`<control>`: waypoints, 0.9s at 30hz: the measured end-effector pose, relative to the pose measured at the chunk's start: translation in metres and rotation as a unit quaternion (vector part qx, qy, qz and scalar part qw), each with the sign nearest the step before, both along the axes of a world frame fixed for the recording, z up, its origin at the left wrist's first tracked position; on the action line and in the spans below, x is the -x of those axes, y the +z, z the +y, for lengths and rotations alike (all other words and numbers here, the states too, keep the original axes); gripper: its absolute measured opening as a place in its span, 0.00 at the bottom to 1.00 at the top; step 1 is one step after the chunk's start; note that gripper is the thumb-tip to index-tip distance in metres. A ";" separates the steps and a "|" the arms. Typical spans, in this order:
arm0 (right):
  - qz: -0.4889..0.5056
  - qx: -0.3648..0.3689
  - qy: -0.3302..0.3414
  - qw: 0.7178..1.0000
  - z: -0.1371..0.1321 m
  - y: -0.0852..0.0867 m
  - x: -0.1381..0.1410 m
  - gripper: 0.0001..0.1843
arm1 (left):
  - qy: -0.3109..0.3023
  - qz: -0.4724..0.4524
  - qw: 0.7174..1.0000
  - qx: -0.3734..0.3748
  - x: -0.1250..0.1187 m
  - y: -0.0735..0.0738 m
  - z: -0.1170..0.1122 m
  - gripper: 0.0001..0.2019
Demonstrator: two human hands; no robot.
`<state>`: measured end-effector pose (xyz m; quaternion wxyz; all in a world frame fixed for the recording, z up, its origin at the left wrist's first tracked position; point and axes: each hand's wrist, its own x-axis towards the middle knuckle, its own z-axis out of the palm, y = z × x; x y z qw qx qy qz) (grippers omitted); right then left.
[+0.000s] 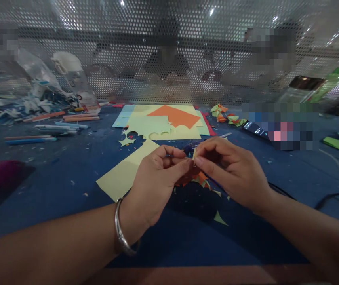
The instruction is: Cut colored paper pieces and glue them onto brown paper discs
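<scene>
My right hand pinches a small pale yellow paper piece between thumb and fingers. Right against it, the fingertips of my left hand close on the piece's near side; part of it is hidden by the fingers. A silver bangle circles my left wrist. Under the hands lie orange and green paper scraps, with a green offcut nearer to me. A pale yellow sheet lies partly behind my left hand.
Coloured paper sheets are stacked at the back centre, some with round cut-outs. Pens and a bottle stand to the left, by a purple pouch. A phone and crumpled scraps lie right. Perforated metal panel behind.
</scene>
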<state>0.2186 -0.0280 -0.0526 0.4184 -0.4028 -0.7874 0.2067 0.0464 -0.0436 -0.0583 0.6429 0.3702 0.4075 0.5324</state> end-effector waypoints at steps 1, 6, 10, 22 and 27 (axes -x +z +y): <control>0.011 0.024 0.004 1.000 0.000 0.000 0.000 0.05 | -0.002 0.006 1.000 -0.002 0.000 0.000 0.000 0.14; 0.040 0.073 0.009 0.997 0.002 0.001 -0.001 0.06 | -0.010 0.022 1.000 -0.005 0.000 0.001 -0.001 0.12; 0.082 0.116 0.012 0.990 0.005 0.001 0.001 0.05 | -0.010 0.048 0.999 -0.019 0.001 -0.001 -0.002 0.13; 0.209 0.199 0.043 0.957 0.004 0.000 0.005 0.09 | -0.034 0.057 0.997 -0.036 0.002 -0.006 -0.002 0.15; 0.216 0.201 0.045 0.954 0.005 -0.001 0.004 0.09 | -0.041 0.105 0.992 -0.055 0.004 -0.008 0.001 0.17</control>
